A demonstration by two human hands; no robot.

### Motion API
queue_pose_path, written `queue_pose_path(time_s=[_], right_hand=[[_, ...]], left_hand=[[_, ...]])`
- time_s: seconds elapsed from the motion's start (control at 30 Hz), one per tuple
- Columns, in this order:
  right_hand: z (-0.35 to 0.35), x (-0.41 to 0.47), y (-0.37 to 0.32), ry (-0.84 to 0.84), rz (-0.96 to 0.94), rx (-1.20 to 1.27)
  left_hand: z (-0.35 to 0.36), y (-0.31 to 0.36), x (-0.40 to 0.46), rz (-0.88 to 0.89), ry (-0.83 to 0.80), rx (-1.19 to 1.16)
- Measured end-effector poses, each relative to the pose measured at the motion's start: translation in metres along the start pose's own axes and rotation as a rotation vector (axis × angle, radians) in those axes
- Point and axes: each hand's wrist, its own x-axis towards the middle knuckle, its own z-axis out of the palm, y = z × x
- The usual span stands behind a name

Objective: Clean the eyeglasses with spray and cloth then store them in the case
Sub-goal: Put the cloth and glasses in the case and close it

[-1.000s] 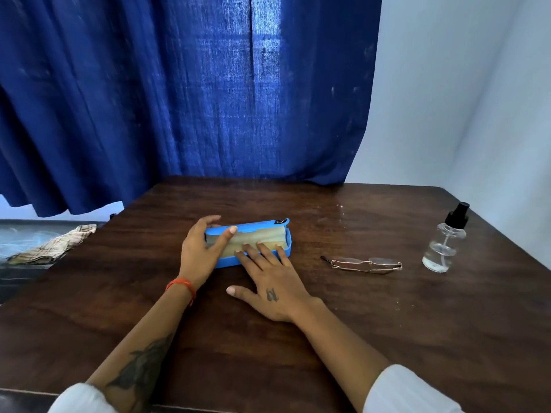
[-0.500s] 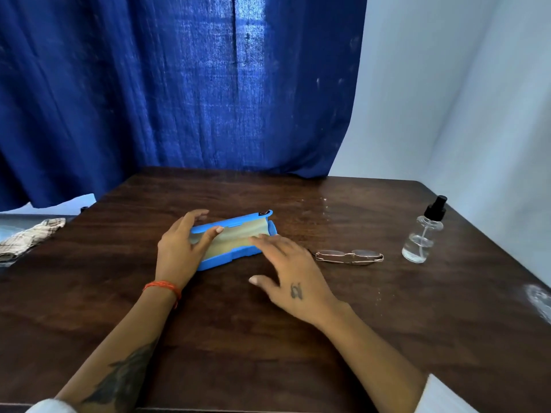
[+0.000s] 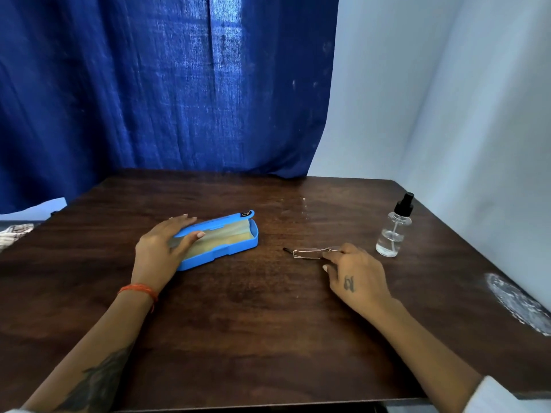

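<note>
Seemingly, eyeglasses [image 3: 313, 252] at right grip [image 3: 354, 275].

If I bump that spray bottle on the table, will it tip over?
Probably fairly easily: the spray bottle stands upright, tall for its narrow base, with little liquid showing, so it is likely light. Its clear, smooth wall may be slippery. If it falls, the round body could roll across the table.

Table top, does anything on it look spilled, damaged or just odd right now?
Yes. A whitish, scuffed patch marks the table at its right edge, like residue or worn finish. Small pale specks dot the wood beyond the glasses. The blue case lies open and the spray bottle stands upright, nothing spilled.
</note>
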Motion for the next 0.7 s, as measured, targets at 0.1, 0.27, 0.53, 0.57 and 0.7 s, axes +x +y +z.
queue_pose_path(time_s=[0.1, 0.27, 0.53, 0.57, 0.7], right_hand=[[0.004, 0.006, -0.002, -0.036, -0.031, -0.068], [-0.004, 0.011, -0.004, 0.060, -0.090, -0.108], [-0.026, 0.009, -0.025, 0.303, -0.283, 0.067], [-0.028, 0.010, -0.034, 0.308, -0.313, 0.099], [-0.029, 0.020, -0.079, 0.334, -0.466, 0.145]], left_hand=[[-0.001, 0.000, 0.000, 0.022, 0.009, -0.001], [-0.001, 0.000, 0.001, 0.044, 0.030, 0.014], [-0.002, -0.001, 0.001, 0.014, 0.058, -0.017], [-0.002, -0.001, 0.001, 0.013, 0.059, -0.022], [-0.002, -0.003, 0.001, 0.023, 0.045, -0.026]])
